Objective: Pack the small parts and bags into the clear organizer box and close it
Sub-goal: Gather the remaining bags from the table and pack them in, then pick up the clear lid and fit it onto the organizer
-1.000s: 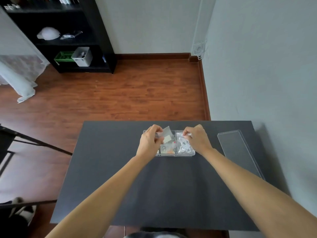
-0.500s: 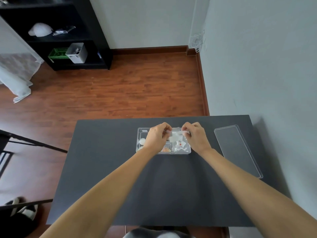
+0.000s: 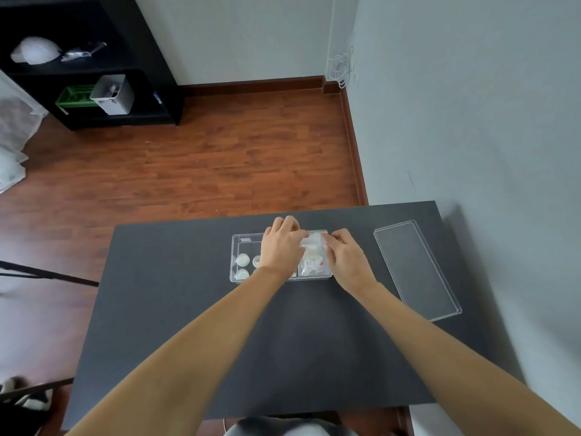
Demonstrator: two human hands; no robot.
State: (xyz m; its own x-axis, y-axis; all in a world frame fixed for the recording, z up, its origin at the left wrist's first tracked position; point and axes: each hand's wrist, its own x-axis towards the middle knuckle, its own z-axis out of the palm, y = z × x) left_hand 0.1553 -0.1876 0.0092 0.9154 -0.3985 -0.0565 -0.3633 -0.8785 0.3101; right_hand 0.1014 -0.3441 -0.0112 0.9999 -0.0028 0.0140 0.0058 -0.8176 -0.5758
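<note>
A clear organizer box [image 3: 234, 259] stands open near the far edge of the dark table [image 3: 176, 309]. Small round white parts [image 3: 242, 259] lie in its left compartment. Clear bags [image 3: 311, 265] fill the right compartment. My left hand [image 3: 281, 247] and my right hand [image 3: 344, 256] are both over the box, each pinching one end of a small clear bag [image 3: 312, 240] above the right compartment. The middle compartment is hidden by my left hand. The box's clear lid [image 3: 415, 269] lies apart on the table to the right.
A grey wall runs close along the table's right side. Beyond the table is wooden floor with a black shelf unit [image 3: 94, 67] at the far left. A black stand leg [image 3: 47, 273] reaches toward the table's left edge.
My left hand has moved right with the small bag, from over the middle of the box to the right compartment, where my right hand now pinches its other end. The bag sits lower.
</note>
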